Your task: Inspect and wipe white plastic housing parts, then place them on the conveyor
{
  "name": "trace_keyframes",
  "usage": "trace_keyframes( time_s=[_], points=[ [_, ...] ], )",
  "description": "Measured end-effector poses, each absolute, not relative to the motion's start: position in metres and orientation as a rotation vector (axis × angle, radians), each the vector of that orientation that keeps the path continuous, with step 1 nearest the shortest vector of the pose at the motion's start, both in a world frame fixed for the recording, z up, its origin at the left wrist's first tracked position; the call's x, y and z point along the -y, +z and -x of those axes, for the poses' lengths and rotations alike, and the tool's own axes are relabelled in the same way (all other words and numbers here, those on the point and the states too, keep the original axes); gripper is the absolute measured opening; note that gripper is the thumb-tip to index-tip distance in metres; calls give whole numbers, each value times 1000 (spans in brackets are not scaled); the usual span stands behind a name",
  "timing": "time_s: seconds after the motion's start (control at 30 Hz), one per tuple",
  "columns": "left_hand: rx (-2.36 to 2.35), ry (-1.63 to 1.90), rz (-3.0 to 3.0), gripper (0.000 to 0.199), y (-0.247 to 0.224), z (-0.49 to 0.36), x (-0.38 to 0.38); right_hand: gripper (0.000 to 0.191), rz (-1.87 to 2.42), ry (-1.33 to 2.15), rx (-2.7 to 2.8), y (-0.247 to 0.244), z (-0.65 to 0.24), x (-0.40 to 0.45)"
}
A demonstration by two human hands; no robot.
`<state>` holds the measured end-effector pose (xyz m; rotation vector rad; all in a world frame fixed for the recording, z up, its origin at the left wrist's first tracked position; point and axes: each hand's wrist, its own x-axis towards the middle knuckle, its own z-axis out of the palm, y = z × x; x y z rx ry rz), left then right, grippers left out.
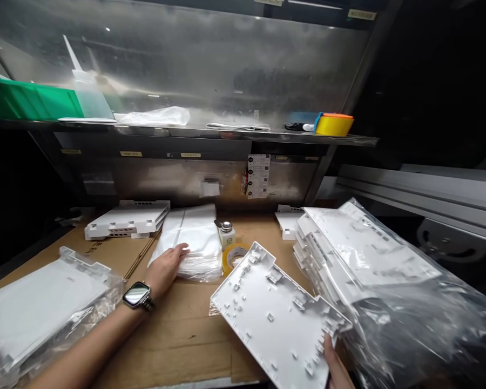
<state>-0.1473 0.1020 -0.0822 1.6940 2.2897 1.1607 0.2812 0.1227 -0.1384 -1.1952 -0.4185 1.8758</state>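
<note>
My right hand (337, 363) grips a white plastic panel (277, 319) by its lower right edge, the clipped and ribbed side facing up. Only the thumb and part of that hand show. My left hand (168, 267), with a watch on the wrist, rests at the left edge of a stack of clear plastic bags (190, 237). Its fingertips touch the bags, and whether they pinch one is too small to tell. A roll of yellow tape (228, 260) lies between the bags and the panel, with a small metal-topped bottle (227, 235) behind it.
Bagged white panels lie at the left (44, 302); a tall stack in plastic (348, 243) stands at the right. More white parts (125, 220) sit at the back left. Above runs a metal shelf (235, 132) with a green bin (32, 100) and yellow tape measure (334, 125).
</note>
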Motion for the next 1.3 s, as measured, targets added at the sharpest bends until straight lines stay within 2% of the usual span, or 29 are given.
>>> trace_keyframes(
  time_s=[0.1, 0.23, 0.4, 0.53, 0.7, 0.87, 1.07, 1.17, 1.3],
  points=[
    [-2302, 1155, -1590, 34, -80, 164, -104, 104, 1163, 1859, 307, -138, -282, -126],
    [-2203, 1170, -1337, 59, -65, 189, -107, 102, 1054, 1873, 242, -128, -273, -125],
    [-1933, 1227, -1137, 67, -54, 204, -114, 98, 1065, 1856, 253, -120, -266, -124],
    [-1882, 1360, -1140, 65, -44, 194, -112, 91, 1042, 1913, 197, -122, -266, -123],
    [-1728, 1357, -1235, 56, -28, 155, -104, 68, 1014, 2014, 494, -115, -237, -126],
    [-1546, 1294, -1324, 53, -34, 109, -101, 54, 671, 2226, 845, -90, -161, -132],
    [-1511, 1312, -1463, 35, -56, 106, -101, 56, 557, 2379, 875, -83, -109, -141],
    [-1604, 1355, -1519, 36, -55, 124, -98, 68, 671, 2350, 788, -93, -118, -146],
    [-1810, 1331, -1612, 24, -43, 130, -99, 84, 774, 2286, 762, -102, -148, -143]
  ],
)
